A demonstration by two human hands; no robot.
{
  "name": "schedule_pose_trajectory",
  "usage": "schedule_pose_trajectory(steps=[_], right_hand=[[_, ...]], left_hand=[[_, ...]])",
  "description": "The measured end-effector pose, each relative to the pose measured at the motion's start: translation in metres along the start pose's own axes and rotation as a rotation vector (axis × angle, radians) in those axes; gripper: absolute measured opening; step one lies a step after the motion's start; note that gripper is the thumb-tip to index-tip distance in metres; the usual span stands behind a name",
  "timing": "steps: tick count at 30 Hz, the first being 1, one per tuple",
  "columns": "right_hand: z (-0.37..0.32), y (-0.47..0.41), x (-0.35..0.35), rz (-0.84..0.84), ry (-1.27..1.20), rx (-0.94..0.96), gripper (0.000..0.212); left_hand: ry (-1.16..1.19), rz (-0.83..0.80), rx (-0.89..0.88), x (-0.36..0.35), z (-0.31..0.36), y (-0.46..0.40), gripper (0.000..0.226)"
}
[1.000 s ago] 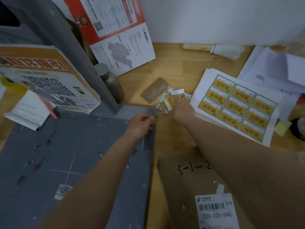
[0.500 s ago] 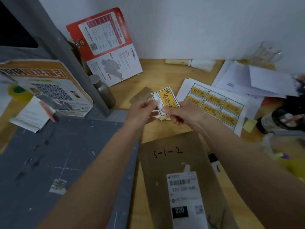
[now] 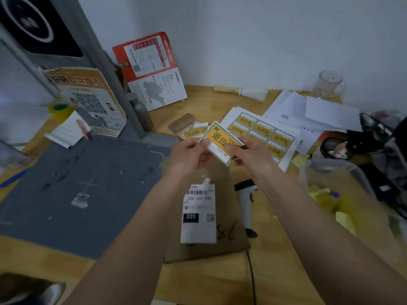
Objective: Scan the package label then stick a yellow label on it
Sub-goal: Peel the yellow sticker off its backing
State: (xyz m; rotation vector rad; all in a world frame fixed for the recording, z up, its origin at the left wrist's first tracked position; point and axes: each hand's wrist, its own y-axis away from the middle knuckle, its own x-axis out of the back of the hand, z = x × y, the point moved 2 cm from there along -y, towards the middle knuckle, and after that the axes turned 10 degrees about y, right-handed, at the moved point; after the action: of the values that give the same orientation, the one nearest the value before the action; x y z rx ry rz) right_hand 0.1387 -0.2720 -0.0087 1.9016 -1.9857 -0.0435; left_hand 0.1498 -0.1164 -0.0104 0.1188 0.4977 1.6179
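Observation:
A yellow label (image 3: 219,138) with black characters is held up above the desk between both hands. My left hand (image 3: 189,156) pinches its left edge and my right hand (image 3: 250,154) pinches its right side. Below them lies the brown package (image 3: 226,241), flat on the desk, with a white shipping label (image 3: 198,213) carrying a barcode and "220". A white handheld scanner (image 3: 245,200) lies just right of the package, its cable running toward me.
A sheet of yellow labels (image 3: 262,128) and a few loose cut ones (image 3: 193,132) lie behind my hands. A grey cutting mat (image 3: 72,190) covers the desk's left. White papers (image 3: 308,113), a clear jar (image 3: 328,83), a brush (image 3: 241,91) and dark cabled gear (image 3: 374,137) crowd the right.
My right hand picked a yellow label from the loose pile, my left hand left the mat and joined it. The view pulled back, so the package label and scanner now show.

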Motion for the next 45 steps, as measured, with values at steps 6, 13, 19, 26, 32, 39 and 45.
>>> schedule_pose_trajectory(steps=[6,13,19,26,32,39,45], right_hand=[[0.014,0.040,0.012,0.073,-0.125,-0.046,0.012],[0.004,0.079,0.021,0.260,-0.253,-0.032,0.020],[-0.015,0.100,0.004,0.322,-0.250,-0.023,0.025],[-0.041,0.120,-0.013,0.335,-0.131,0.089,0.023],[-0.058,0.134,-0.025,0.366,-0.113,0.176,0.014],[-0.079,0.150,-0.043,0.343,-0.216,0.287,0.010],[-0.083,0.151,-0.054,0.318,-0.257,0.308,0.009]], left_hand=[[0.038,0.035,-0.012,-0.010,-0.007,0.045,0.015],[-0.029,0.072,-0.083,-0.005,0.001,0.075,0.015],[-0.027,-0.055,-0.109,0.016,0.018,0.096,0.023],[-0.024,-0.156,-0.117,0.033,0.046,0.114,0.034],[-0.125,-0.215,-0.219,0.032,0.054,0.125,0.015],[-0.238,-0.302,-0.376,0.027,0.051,0.126,0.024],[-0.307,-0.406,-0.499,0.026,0.051,0.130,0.039]])
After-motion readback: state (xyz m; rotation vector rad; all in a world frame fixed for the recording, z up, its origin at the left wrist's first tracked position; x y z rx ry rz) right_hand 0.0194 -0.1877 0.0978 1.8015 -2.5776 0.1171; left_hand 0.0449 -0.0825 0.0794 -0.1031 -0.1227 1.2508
